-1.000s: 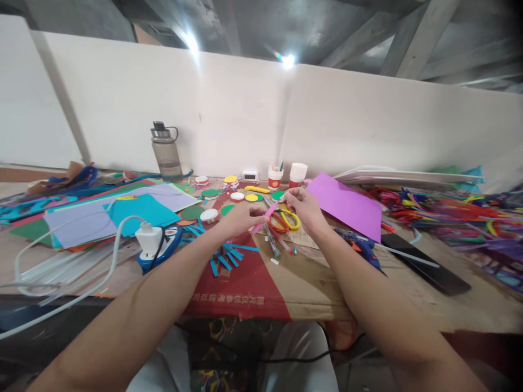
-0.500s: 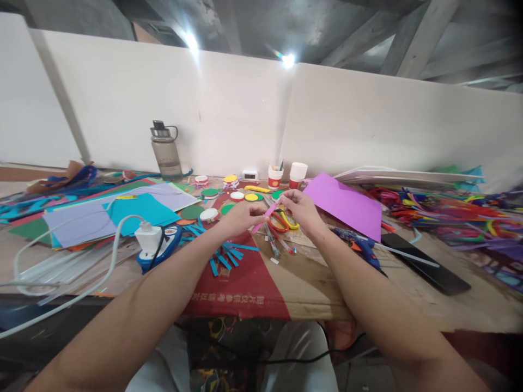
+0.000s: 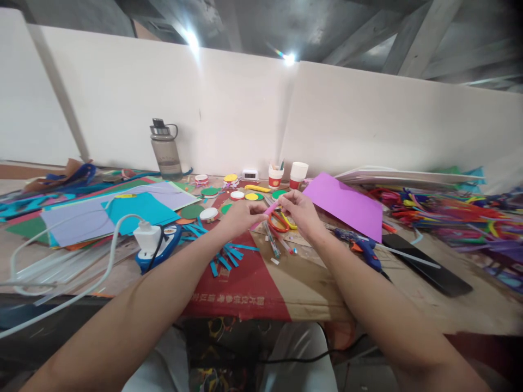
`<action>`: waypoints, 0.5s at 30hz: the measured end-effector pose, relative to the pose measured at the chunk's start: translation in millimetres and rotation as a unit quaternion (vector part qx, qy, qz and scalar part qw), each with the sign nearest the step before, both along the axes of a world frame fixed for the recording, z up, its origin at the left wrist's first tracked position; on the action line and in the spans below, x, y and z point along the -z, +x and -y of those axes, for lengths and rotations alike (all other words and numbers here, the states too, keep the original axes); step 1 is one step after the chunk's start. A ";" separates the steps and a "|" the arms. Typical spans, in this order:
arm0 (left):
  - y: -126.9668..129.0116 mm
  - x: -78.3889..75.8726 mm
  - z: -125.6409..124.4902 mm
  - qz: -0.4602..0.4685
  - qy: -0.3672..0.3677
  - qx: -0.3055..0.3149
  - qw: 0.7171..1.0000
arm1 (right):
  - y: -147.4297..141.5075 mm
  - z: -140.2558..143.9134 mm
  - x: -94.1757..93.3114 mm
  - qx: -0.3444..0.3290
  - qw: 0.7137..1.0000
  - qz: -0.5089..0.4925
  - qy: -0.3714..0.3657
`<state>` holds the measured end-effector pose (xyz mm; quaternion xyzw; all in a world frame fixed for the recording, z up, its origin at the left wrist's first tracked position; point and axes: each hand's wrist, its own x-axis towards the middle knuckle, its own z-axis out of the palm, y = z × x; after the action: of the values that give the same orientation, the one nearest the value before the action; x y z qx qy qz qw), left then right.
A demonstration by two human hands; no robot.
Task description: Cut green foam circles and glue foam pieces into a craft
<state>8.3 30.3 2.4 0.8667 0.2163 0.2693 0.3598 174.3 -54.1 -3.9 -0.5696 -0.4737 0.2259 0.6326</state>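
A narrow pink paper strip (image 3: 271, 208) stretches between my two hands above the middle of the table. My left hand (image 3: 244, 215) pinches its lower left end. At the upper right end, the fingertips of my right hand (image 3: 301, 211) are closed on the strip. Below the hands lie orange and yellow pipe cleaners (image 3: 279, 223) and a few pens (image 3: 273, 243). Blue paper strips (image 3: 229, 256) are scattered under my left forearm. A purple sheet (image 3: 345, 209) rests just right of my right hand.
Round paper-topped pieces (image 3: 209, 214) stand left of centre. A blue power strip (image 3: 158, 247) with a white plug sits at left. To the right are a blue glue gun (image 3: 365, 250), a black phone (image 3: 427, 265) and heaped pipe cleaners (image 3: 445, 212). Paper cups (image 3: 298, 173) and a bottle (image 3: 165, 149) stand behind.
Both hands keep their grip on the pink strip, which has turned slightly between them. The view has shifted a little; the things on the table have not moved.
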 end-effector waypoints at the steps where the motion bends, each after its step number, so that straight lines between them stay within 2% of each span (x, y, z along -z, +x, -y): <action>1: -0.3 0.0 -0.6 -0.001 0.004 0.000 1.000 | -0.9 0.0 1.0 -0.001 1.000 0.001 0.003; 4: -1.5 -0.3 -4.3 -0.007 0.003 0.014 1.000 | -3.4 -0.2 2.8 -0.005 1.000 0.007 0.006; 9: -2.7 -0.3 -9.5 -0.016 -0.046 0.048 0.998 | -7.4 -0.6 1.7 -0.016 1.000 0.015 0.020; 12: -3.1 -1.3 -10.1 0.003 -0.084 0.043 0.996 | -15.3 -2.0 4.4 -0.021 0.999 0.029 0.002; 15: -3.9 -3.6 -13.4 0.047 -0.130 -0.023 0.990 | -26.7 -5.0 11.6 -0.010 0.997 0.073 -0.022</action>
<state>4.4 43.7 6.0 0.7937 0.2524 0.2873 0.4731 147.6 -49.2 -15.4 -0.5935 -0.5192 0.2003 0.5814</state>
